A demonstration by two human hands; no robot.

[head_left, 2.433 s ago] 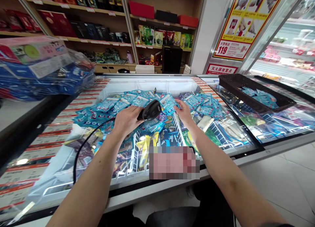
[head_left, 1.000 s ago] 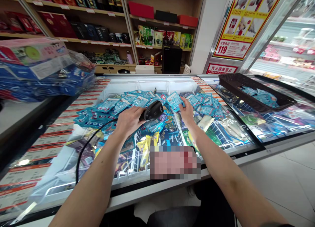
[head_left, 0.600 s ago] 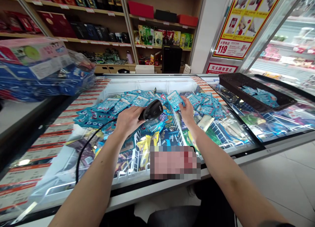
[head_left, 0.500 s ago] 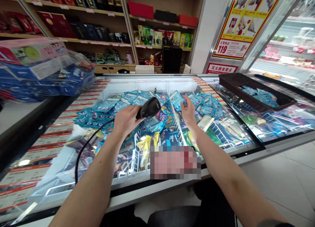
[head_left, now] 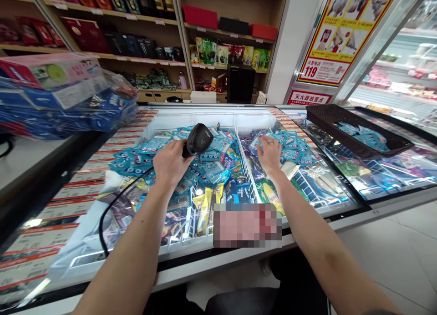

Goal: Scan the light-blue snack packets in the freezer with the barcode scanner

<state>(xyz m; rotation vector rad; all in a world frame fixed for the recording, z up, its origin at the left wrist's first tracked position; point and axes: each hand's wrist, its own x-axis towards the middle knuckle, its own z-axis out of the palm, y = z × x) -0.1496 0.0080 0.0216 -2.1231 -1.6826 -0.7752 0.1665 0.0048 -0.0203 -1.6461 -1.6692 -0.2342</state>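
Gripping a black corded scanner (head_left: 200,139), left hand (head_left: 170,164) is closed; right hand (head_left: 270,155), over glossy blue packets (head_left: 292,142): grip indeterminate. Glass-topped freezer (head_left: 191,275) below, wooden shelves (head_left: 239,1) behind.

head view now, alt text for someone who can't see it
A person's left hand holds a corded black handheld scanner above blue packets spread over a glass-topped display case, while the right hand is at more packets to the right. Farther right, a brown basket holds similar packets.

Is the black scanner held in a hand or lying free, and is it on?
Held: the left hand wraps around the scanner, which juts out past it. Whether it is on, I cannot tell.
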